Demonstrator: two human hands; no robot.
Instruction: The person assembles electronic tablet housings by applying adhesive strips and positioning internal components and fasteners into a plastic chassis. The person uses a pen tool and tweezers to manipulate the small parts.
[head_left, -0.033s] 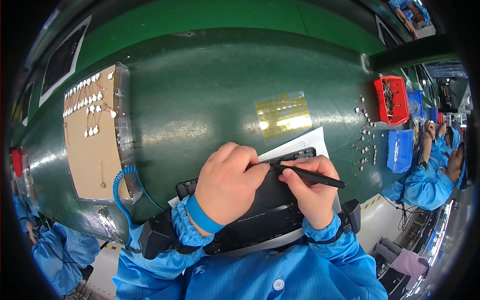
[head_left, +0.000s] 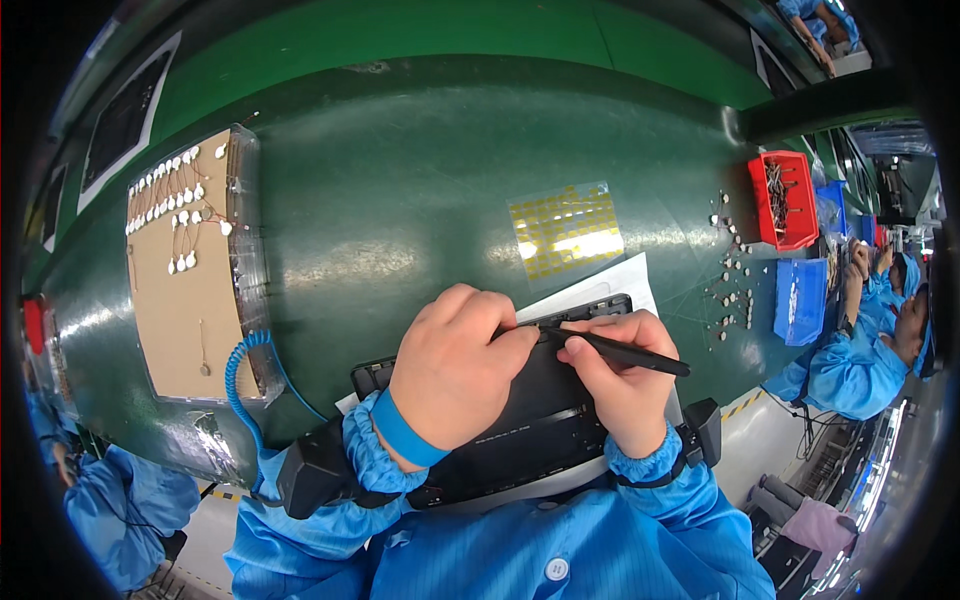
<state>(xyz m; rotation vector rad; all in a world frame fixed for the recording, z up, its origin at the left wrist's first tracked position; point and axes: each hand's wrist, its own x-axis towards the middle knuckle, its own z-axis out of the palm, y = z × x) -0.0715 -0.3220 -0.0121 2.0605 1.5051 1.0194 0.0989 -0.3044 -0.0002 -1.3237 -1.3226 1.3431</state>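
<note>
A black tablet-like housing (head_left: 530,440) lies in front of me, tilted on the bench, with white paper (head_left: 627,282) under it. My left hand (head_left: 455,365) rests over its left part, thumb and forefinger pinched together near the far edge. Whatever is between those fingertips is too small or hidden to name. My right hand (head_left: 628,382) grips black tweezers (head_left: 635,354), held like a pen. Their tip points left and meets the far edge of the housing, close beside my left fingertips.
Beyond the housing lies a clear sheet of yellow stickers (head_left: 566,232). A cardboard-topped stack (head_left: 185,310) at left carries several small white wired discs. Loose small round parts (head_left: 735,270), a red bin (head_left: 785,200) and a blue bin (head_left: 800,302) stand right. A coiled blue cord (head_left: 232,385) runs by my left sleeve.
</note>
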